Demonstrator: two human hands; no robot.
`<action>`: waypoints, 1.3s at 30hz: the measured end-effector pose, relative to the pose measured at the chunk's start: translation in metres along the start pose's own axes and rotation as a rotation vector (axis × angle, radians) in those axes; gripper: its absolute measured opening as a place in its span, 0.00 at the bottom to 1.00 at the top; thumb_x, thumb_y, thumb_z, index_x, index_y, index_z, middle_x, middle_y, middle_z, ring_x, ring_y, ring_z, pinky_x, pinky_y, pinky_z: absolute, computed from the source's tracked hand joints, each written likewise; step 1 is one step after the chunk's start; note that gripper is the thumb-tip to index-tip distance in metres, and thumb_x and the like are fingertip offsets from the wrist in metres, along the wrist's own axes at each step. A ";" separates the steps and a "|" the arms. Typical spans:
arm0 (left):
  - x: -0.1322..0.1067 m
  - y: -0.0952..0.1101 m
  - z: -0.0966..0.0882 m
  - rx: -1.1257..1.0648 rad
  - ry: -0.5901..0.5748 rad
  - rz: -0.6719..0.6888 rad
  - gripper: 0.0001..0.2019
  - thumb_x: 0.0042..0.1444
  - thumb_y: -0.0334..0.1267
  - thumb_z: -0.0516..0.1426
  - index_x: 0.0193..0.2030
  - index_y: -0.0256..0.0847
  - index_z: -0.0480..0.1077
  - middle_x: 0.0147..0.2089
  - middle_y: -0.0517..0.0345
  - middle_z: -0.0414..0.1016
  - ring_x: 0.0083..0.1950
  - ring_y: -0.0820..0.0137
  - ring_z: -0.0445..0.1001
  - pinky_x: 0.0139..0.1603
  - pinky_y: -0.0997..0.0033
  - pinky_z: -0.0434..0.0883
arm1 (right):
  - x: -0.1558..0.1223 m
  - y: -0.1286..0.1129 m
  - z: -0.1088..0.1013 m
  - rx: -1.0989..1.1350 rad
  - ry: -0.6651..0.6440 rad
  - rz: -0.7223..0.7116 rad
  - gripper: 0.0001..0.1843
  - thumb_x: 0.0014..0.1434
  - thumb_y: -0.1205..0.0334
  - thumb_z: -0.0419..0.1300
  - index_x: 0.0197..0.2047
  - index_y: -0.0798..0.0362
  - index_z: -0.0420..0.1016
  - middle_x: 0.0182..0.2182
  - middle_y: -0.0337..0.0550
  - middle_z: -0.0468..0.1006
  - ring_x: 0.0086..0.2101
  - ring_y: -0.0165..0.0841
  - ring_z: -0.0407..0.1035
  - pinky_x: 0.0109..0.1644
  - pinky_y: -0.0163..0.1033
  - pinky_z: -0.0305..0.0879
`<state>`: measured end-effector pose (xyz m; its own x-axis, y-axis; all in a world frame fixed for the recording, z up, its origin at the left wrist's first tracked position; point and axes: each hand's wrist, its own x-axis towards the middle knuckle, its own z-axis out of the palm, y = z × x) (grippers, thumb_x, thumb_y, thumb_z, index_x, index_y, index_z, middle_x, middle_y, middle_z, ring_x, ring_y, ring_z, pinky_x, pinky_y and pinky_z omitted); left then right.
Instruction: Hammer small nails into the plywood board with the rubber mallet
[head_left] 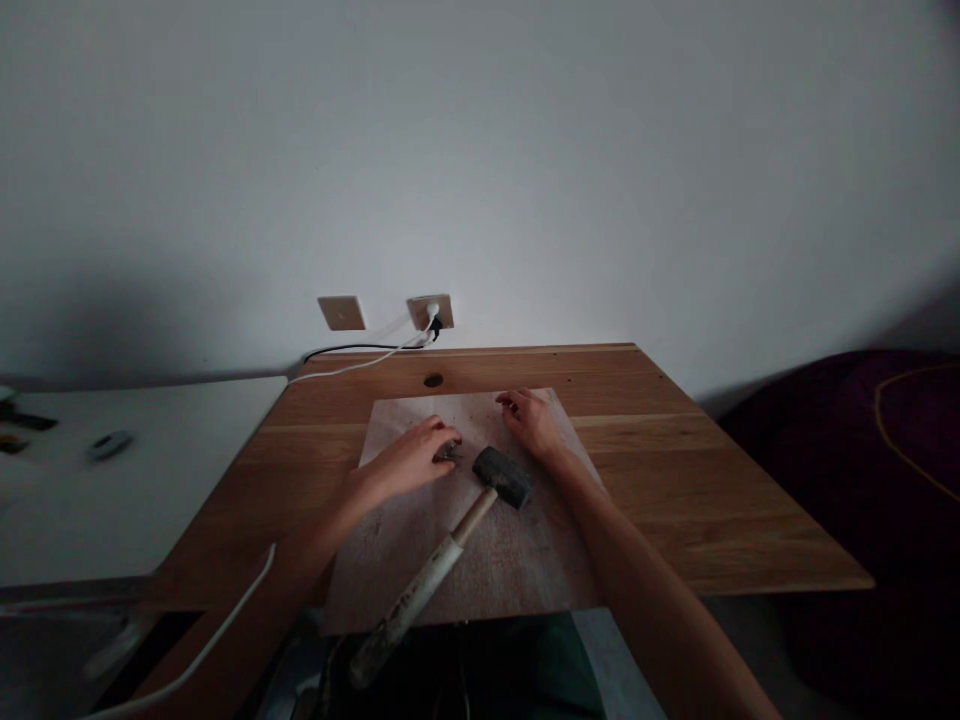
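My left hand (420, 455) is over the board (510, 570), its fingers curled around a small bunch of dark, thin metal pieces (448, 452); they look like nails, but they are too small to be sure. Close to the board's far right corner is my right hand (529, 420), fingers bent and drawn together; whatever they may hold cannot be made out. Between the hands rests a rubber mallet (502, 477) with a black head. Its wooden handle, pale along the grip, slants toward me past the board's near edge. Tiny specks lie on the board by my fingers.
The board lies on a wooden table (675, 500) against a wall. Wall sockets (431, 312) feed a white cable (352, 367) and a black one. At left, a white table (135, 490) carries a computer mouse (109, 445). A dark purple mound (832, 440) stands at right.
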<state>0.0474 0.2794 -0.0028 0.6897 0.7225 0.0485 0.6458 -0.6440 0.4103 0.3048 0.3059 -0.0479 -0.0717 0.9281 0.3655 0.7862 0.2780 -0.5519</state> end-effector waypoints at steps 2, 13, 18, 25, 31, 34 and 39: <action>-0.001 0.001 0.003 0.005 0.011 -0.032 0.18 0.59 0.36 0.62 0.57 0.42 0.72 0.53 0.50 0.69 0.53 0.60 0.74 0.57 0.59 0.71 | 0.000 0.000 0.000 -0.005 0.002 -0.008 0.16 0.63 0.72 0.55 0.48 0.56 0.81 0.46 0.51 0.82 0.40 0.35 0.77 0.49 0.37 0.71; 0.005 0.006 0.008 0.030 0.008 -0.031 0.07 0.60 0.32 0.59 0.45 0.39 0.75 0.48 0.50 0.73 0.53 0.59 0.74 0.56 0.60 0.70 | -0.001 -0.001 -0.002 -0.020 0.017 -0.013 0.15 0.63 0.71 0.56 0.47 0.54 0.82 0.45 0.49 0.82 0.39 0.34 0.76 0.48 0.37 0.71; 0.002 0.006 0.008 0.004 0.022 -0.002 0.04 0.62 0.31 0.58 0.42 0.40 0.75 0.44 0.53 0.71 0.49 0.62 0.74 0.53 0.63 0.71 | -0.001 -0.002 -0.002 -0.015 0.017 -0.003 0.16 0.62 0.72 0.56 0.47 0.53 0.82 0.44 0.49 0.82 0.39 0.34 0.76 0.48 0.37 0.71; -0.007 0.009 0.008 0.034 0.059 0.012 0.10 0.62 0.36 0.61 0.50 0.44 0.75 0.56 0.51 0.68 0.57 0.61 0.72 0.62 0.59 0.69 | -0.001 -0.004 -0.002 -0.014 0.013 -0.010 0.15 0.63 0.72 0.56 0.48 0.56 0.82 0.45 0.50 0.82 0.41 0.35 0.76 0.50 0.36 0.70; -0.003 0.007 0.011 0.010 0.059 0.066 0.06 0.64 0.30 0.57 0.43 0.41 0.76 0.50 0.52 0.73 0.54 0.63 0.73 0.59 0.62 0.70 | -0.001 -0.004 -0.003 -0.013 0.004 -0.007 0.15 0.63 0.73 0.56 0.48 0.57 0.81 0.45 0.51 0.82 0.40 0.34 0.77 0.49 0.35 0.70; -0.006 0.009 0.011 -0.013 0.104 0.081 0.07 0.64 0.32 0.58 0.47 0.42 0.76 0.50 0.52 0.74 0.54 0.63 0.73 0.58 0.62 0.71 | -0.001 -0.004 -0.003 0.001 0.014 -0.007 0.15 0.62 0.73 0.56 0.47 0.55 0.81 0.45 0.49 0.82 0.40 0.33 0.76 0.48 0.35 0.70; -0.048 0.027 0.003 0.000 0.195 -0.010 0.09 0.67 0.43 0.57 0.47 0.42 0.74 0.48 0.53 0.73 0.49 0.64 0.74 0.53 0.62 0.71 | -0.001 -0.003 -0.005 0.004 0.019 -0.006 0.15 0.63 0.71 0.55 0.47 0.54 0.82 0.44 0.49 0.82 0.39 0.34 0.76 0.48 0.37 0.71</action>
<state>0.0327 0.2266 0.0036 0.6063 0.7641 0.2202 0.6525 -0.6363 0.4115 0.3049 0.3031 -0.0429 -0.0646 0.9214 0.3832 0.7831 0.2848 -0.5528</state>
